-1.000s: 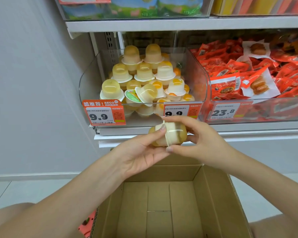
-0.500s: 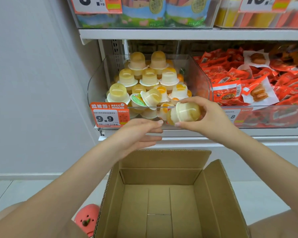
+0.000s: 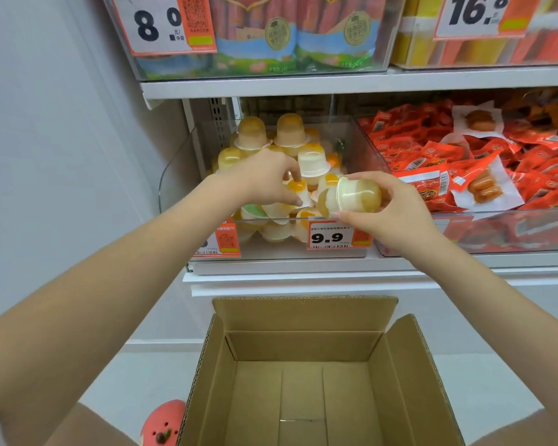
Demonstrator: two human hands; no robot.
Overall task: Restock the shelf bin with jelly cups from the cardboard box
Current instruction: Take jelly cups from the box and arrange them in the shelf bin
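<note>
A clear shelf bin (image 3: 366, 146) holds several yellow and white jelly cups (image 3: 290, 130) stacked in a pile. My right hand (image 3: 390, 210) grips two jelly cups (image 3: 351, 196) pressed together, held sideways at the bin's front right edge. My left hand (image 3: 264, 178) reaches into the bin and pinches a cup with an orange centre (image 3: 298, 188) in the pile. The open cardboard box (image 3: 303, 317) stands below on the floor, and I see no cups inside it.
A neighbouring bin (image 3: 512, 226) to the right holds red sausage packets (image 3: 484, 162). Price tags reading 9.9 (image 3: 331, 235) hang on the jelly bin's front. The shelf above (image 3: 335, 82) carries more bins. A pink toy (image 3: 163, 423) lies by the box's left side.
My left hand rose from above the box into the bin and took hold of a cup there. My right hand lifted the two cups up to the bin's front edge.
</note>
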